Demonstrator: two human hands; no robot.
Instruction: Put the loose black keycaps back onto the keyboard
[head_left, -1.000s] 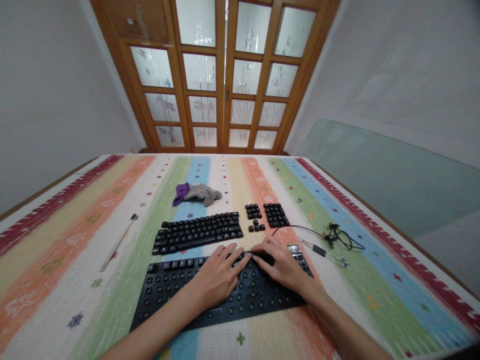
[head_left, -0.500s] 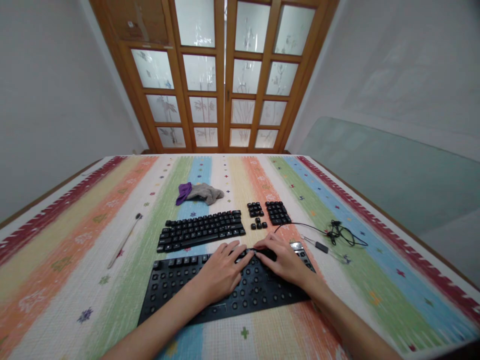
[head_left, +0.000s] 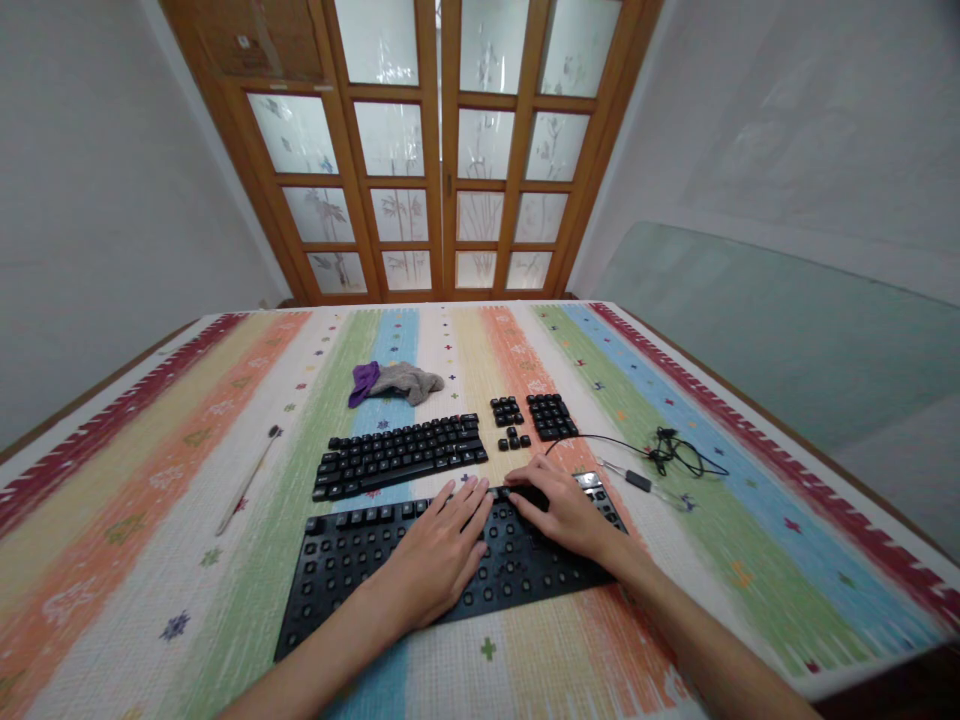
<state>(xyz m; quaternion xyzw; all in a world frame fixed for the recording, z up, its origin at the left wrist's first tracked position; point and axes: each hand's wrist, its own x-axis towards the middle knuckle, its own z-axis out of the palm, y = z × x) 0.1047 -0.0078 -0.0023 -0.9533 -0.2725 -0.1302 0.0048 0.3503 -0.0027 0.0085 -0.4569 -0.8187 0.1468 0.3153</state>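
A black keyboard (head_left: pixel 352 570) with most of its keycaps off lies on the striped cloth in front of me. Keycaps remain along its top row at the left. My left hand (head_left: pixel 442 550) rests flat over the middle of the board, fingers stretched toward the top row. Beside it, my right hand (head_left: pixel 566 505) touches the top edge right of centre, with thumb and index finger bent close together. Whatever lies between those fingertips is too small to make out. Behind the board, loose black keycaps (head_left: pixel 401 455) are laid out in keyboard order, with a number-pad block (head_left: pixel 551 415) to the right.
A grey and purple cloth (head_left: pixel 397 382) lies farther back. On the left is a thin-handled brush (head_left: pixel 251 480). To the right are a coiled black cable (head_left: pixel 679 455) and a wire tool with a dark handle (head_left: pixel 637 482). Wooden glazed doors (head_left: pixel 442 150) stand beyond the table.
My left hand has drawn back slightly from the right fingertips, and its fingers have straightened. My right hand stays at the top row. The view has shifted a little.
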